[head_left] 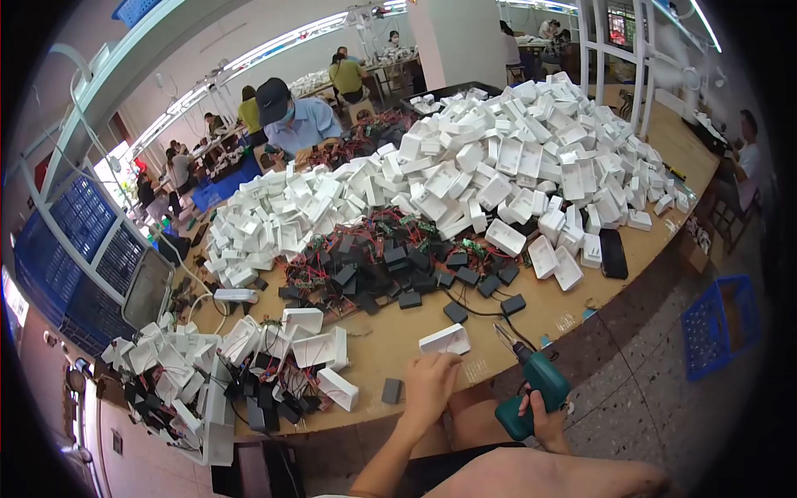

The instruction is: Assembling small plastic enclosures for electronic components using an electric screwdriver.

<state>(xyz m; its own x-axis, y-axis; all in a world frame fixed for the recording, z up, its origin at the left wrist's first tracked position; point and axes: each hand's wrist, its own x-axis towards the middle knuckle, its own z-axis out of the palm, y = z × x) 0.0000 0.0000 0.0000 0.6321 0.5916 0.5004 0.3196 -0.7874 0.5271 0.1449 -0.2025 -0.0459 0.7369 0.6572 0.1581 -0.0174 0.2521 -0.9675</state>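
Gripping the teal power screwdriver (535, 390) in my right hand (546, 419), bit angled up-left, I rest my curled left hand (430, 383) on the table (573, 311) just below a white rectangular plastic shell (445, 339). Beyond lie black boxes (398, 270), then heaped white shells (498, 158).

Only 1 view is given, from a fisheye camera worn on the person's head. It looks forward and down over a long wooden table (573, 311) from its near edge, facing the far wall of the room. The person's left hand (429, 383) and right hand (544, 415) lie close under the lens at the bottom; the heap of white cases (498, 158) sits farther off at centre. Straight edges bend near the round black rim, and the corners stay dark. No 2nd view shares the scene.
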